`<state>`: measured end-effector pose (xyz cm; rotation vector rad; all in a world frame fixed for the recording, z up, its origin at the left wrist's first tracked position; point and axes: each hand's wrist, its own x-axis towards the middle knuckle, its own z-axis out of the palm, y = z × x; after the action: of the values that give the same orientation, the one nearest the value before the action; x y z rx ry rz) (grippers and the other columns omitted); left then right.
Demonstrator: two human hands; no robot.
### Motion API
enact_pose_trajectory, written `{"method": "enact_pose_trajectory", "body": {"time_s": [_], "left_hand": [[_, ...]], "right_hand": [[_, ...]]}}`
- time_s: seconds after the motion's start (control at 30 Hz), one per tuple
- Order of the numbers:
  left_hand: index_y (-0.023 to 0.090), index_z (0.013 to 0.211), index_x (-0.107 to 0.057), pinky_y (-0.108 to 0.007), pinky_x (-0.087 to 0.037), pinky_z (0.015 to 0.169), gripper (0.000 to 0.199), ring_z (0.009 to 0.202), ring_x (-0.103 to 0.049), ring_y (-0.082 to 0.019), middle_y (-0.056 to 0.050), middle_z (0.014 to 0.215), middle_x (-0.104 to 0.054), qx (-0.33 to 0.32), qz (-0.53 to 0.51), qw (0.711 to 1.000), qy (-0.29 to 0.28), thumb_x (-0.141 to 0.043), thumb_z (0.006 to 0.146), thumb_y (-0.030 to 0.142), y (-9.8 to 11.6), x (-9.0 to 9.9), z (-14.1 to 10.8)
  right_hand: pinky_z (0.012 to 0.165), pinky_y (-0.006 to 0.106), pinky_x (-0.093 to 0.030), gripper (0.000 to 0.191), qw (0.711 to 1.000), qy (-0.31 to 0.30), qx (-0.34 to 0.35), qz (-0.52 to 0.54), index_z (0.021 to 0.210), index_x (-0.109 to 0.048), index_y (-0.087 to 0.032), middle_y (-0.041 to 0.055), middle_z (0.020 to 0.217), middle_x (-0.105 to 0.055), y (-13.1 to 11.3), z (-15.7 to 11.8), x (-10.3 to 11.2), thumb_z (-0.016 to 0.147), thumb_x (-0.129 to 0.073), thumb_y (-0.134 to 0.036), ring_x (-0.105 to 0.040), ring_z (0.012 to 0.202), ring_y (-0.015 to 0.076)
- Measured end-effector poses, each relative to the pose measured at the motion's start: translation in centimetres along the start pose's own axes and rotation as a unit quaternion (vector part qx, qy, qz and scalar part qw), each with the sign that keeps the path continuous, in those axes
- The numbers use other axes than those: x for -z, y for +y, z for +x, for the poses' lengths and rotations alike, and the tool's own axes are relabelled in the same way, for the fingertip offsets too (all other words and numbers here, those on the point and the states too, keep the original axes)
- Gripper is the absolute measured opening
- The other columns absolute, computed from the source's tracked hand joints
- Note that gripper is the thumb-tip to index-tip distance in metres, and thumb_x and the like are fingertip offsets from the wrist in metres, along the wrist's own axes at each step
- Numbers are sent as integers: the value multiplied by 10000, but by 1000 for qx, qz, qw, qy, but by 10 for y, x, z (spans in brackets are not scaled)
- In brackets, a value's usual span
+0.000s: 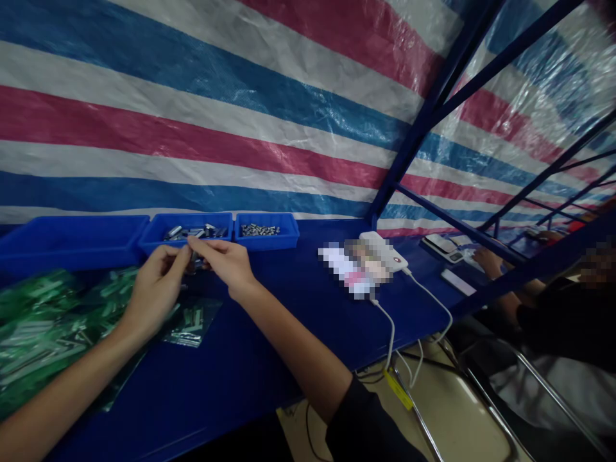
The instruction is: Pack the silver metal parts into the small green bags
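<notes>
My left hand [161, 276] and my right hand [226, 263] meet in front of the blue bins, thumbs and fingers pinched together. Between them is a small shiny metal piece [194, 258], mostly covered by the fingers, so its kind is unclear. Right behind the hands, the middle blue bin [154, 239] holds several metal cylinder-like parts [205, 231]. The smaller blue bin [269, 242] to its right contains many short metal pieces [260, 230]. Below my hands lies a clear plastic bag [190, 324] with metal parts inside.
Green-tinted plastic bags of metal parts [43, 340] cover the table's left. A large blue bin [72, 240] stands behind them. To the right are a white power bank [382, 250], a blurred-out phone-like object [353, 269] and white cables [392, 327]. Beyond a blue metal frame [409, 154] sits another person [553, 321].
</notes>
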<state>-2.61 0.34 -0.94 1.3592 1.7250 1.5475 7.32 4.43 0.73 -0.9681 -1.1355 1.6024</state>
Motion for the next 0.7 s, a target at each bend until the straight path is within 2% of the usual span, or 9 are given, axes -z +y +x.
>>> {"method": "enact_pose_trajectory", "body": {"time_s": [0.2,0.3,0.37,0.43,0.5,0.53,0.6,0.7], "left_hand": [[215,833,-540,-225,-388,549,309,651,-509,-139,20,707,-531,27,24,999,-28,-491,754,510,2,0,2],[227,935,-562,-280,-419,631,359,740,-546,-188,-13,800,-586,-20,140,990,-25,-396,806,518,6,6,2],[230,1011,-566,-364,-416,738,404,877,-543,-255,-56,941,-610,-86,285,954,-25,-329,835,506,4,9,3],[222,1046,-572,-438,-386,796,437,977,-502,-321,-93,1032,-597,-145,423,894,-34,-329,829,512,-2,11,3],[199,1042,-585,-456,-378,791,453,989,-486,-351,-122,1035,-591,-176,505,843,-58,-386,797,524,-10,12,2],[186,1039,-588,-448,-379,782,454,974,-491,-348,-130,1022,-592,-185,526,827,-70,-415,784,519,-14,12,1],[170,1042,-585,-424,-378,776,426,954,-502,-330,-135,1009,-596,-202,545,809,-86,-438,781,473,-20,11,1],[176,1055,-580,-393,-375,773,368,934,-523,-302,-120,1002,-609,-216,531,812,-105,-435,794,390,-23,9,1]], "right_hand": [[684,286,-526,262,999,23,30,-17,817,-719,-149,42,732,-655,6,7,4,687,-680,-374,-592,670,136],[667,268,-524,229,999,37,26,-3,830,-707,-123,43,703,-646,4,8,6,732,-636,-317,-579,622,115],[644,243,-519,216,999,48,23,-2,868,-699,-125,29,679,-637,3,9,7,744,-617,-282,-564,593,97],[615,220,-511,214,998,54,20,-12,913,-692,-157,7,653,-627,2,10,9,749,-602,-259,-552,570,84],[605,215,-504,214,998,50,23,-29,930,-693,-193,-6,644,-626,3,12,11,753,-588,-252,-548,561,78],[613,219,-502,212,998,45,29,-37,924,-697,-202,-6,650,-631,3,13,12,756,-580,-256,-553,565,79],[638,234,-501,206,997,32,41,-54,894,-709,-203,1,672,-645,3,14,14,759,-572,-276,-569,587,86],[649,233,-493,213,995,22,51,-86,842,-720,-195,5,678,-657,3,15,16,738,-599,-336,-586,605,95]]}}
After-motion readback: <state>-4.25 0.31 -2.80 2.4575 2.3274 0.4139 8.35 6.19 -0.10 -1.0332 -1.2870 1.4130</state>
